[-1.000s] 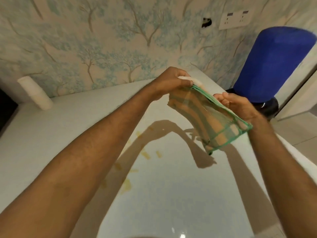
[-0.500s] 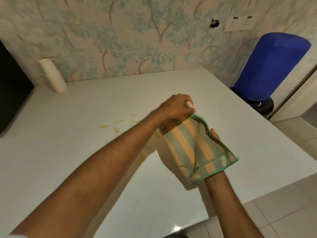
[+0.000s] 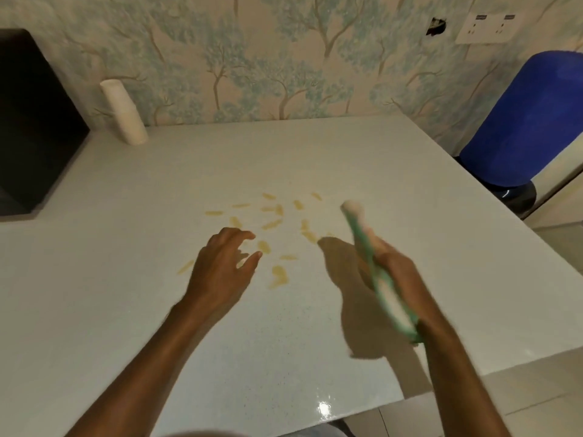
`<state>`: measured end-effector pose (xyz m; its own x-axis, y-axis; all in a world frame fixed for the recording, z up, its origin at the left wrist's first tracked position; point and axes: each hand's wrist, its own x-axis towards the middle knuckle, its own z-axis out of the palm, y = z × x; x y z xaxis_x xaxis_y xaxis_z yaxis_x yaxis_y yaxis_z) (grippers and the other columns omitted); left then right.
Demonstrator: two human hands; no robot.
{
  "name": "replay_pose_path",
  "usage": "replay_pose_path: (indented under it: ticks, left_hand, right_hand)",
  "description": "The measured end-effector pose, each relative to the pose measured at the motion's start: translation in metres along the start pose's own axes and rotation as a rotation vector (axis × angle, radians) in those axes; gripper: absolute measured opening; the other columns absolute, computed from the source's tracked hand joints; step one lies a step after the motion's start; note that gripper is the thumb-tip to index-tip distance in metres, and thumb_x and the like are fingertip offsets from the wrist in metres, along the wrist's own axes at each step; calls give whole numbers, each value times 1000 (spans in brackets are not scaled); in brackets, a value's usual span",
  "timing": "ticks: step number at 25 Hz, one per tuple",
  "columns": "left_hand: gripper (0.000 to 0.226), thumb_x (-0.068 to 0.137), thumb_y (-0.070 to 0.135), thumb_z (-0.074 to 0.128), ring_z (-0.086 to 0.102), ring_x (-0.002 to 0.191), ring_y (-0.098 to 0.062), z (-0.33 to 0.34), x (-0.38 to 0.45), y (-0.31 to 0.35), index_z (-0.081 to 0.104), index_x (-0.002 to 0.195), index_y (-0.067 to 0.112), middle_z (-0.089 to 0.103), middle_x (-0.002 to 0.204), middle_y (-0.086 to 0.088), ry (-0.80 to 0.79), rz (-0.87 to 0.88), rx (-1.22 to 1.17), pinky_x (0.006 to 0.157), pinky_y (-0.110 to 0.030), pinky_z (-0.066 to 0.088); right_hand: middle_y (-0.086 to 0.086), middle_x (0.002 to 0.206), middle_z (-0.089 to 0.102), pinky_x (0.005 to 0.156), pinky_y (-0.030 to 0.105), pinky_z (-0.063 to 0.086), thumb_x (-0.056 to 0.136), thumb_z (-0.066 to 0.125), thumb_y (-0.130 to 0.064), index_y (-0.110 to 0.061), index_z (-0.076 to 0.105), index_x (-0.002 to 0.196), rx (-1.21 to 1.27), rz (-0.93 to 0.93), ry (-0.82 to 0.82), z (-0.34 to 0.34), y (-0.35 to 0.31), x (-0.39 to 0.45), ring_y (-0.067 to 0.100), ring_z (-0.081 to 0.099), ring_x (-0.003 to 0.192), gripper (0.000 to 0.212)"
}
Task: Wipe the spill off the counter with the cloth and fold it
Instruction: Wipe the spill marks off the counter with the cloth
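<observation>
**Cloth held in right hand above worktop, spill not yet wiped**

The cloth (image 3: 380, 272) was gripped by the right hand (image 3: 400, 279), fingers closed around its middle. It was seen edge-on and motion-blurred: green trim, pale stripes, one end pointing toward the far edge of the worktop (image 3: 315, 152), the other trailing back past the wrist. It was held up off the surface near the right edge; a dark shadow was cast beneath it. Whether it was folded or bunched could not be told from the blur.

The left hand (image 3: 220, 269) was held empty, palm down, fingers (image 3: 246, 236) spread loosely and slightly curled, over the near-left part of the spill. Contact with the worktop could not be confirmed.

The spill (image 3: 277, 275) was seen as scattered yellow streaks and blobs around the worktop's middle, between the two hands and beyond them toward the far edge. The largest blob lay just beside the left hand's fingertips.

A stack of white paper cups (image 3: 124, 111) was leaned against the wallpapered wall at the far-left corner. A black box-like object (image 3: 31, 121) was set at the left edge. A blue water jug (image 3: 530, 121) was stood off the worktop, past the far-right corner. A wall socket plate (image 3: 487, 26) was mounted above it.
</observation>
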<state>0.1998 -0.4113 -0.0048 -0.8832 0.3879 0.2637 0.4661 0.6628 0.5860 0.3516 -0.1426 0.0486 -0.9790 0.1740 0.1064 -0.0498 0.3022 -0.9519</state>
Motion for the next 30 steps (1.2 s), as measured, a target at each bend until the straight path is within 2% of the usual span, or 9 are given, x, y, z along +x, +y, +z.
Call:
replay_pose_path:
  ticks: [2, 4, 5, 7, 11, 16, 21, 26, 30]
  left_hand:
    - [30, 92, 42, 67, 54, 106, -5, -12, -23, -23, 59, 121, 39, 53, 128, 17, 63, -48, 84, 89, -32, 41]
    - [33, 92, 45, 65, 52, 113, -10, -23, -40, -45, 56, 122, 38, 51, 131, 18, 97, -98, 177, 88, -34, 40]
    - [35, 92, 49, 62, 51, 117, -12, -28, -46, -57, 55, 125, 37, 50, 134, 17, 97, -117, 225, 90, -35, 41]
    - [50, 92, 58, 55, 46, 130, -19, -35, -52, -78, 53, 133, 31, 47, 146, 9, 54, -170, 317, 98, -44, 42]
    - [85, 90, 76, 35, 29, 149, -30, -32, -55, -97, 39, 152, 17, 33, 163, -8, -114, -304, 432, 118, -54, 27]
    - [93, 86, 77, 19, 26, 152, -30, -21, -55, -99, 37, 154, 17, 30, 165, -7, -128, -325, 499, 123, -56, 19]
    - [89, 86, 76, 24, 28, 151, -29, -17, -55, -106, 42, 152, 19, 32, 164, -5, -104, -321, 473, 123, -56, 18]
    - [81, 86, 69, 40, 47, 140, -35, -10, -56, -109, 58, 141, 11, 50, 152, -13, -7, -252, 537, 115, -59, 31]
    - [80, 83, 72, 45, 43, 141, -30, -13, -50, -111, 52, 143, 19, 48, 154, -8, -46, -302, 540, 113, -60, 33]
  right_hand:
    - [-25, 168, 17, 124, 35, 18, 108, 24, -58, -55, 29, 155, -458, 202, -140, 31, 29, -8, 10, 16, 159, 48]
    - [-19, 170, -3, 128, 43, 1, 103, 14, -67, -52, 13, 160, -877, 190, -227, 65, 58, -21, 18, -4, 161, 59]
    - [-17, 170, -10, 128, 47, -6, 101, 10, -71, -51, 7, 161, -946, 155, -203, 76, 69, -21, 19, -12, 160, 63]
    - [-11, 172, -11, 128, 52, -8, 98, 8, -73, -50, 3, 161, -1036, 127, -128, 72, 83, 1, 24, -14, 160, 67]
    - [-6, 174, 5, 128, 55, 1, 98, 11, -72, -46, 10, 162, -1120, 113, -65, 60, 103, 52, 28, 0, 161, 69]
    - [-4, 174, 12, 127, 59, 4, 98, 13, -73, -46, 12, 162, -1127, 193, -12, 40, 119, 131, 31, 6, 160, 70]
    - [-1, 174, 11, 125, 61, 2, 97, 14, -72, -45, 13, 162, -1104, 250, 2, 25, 130, 207, 34, 6, 159, 70]
    - [1, 174, 10, 125, 62, 0, 97, 15, -73, -43, 15, 163, -1078, 301, 15, 20, 135, 280, 36, 4, 159, 72]
    - [2, 174, 10, 124, 63, -1, 93, 14, -76, -42, 15, 163, -1070, 332, 14, 25, 136, 331, 37, 3, 159, 78]
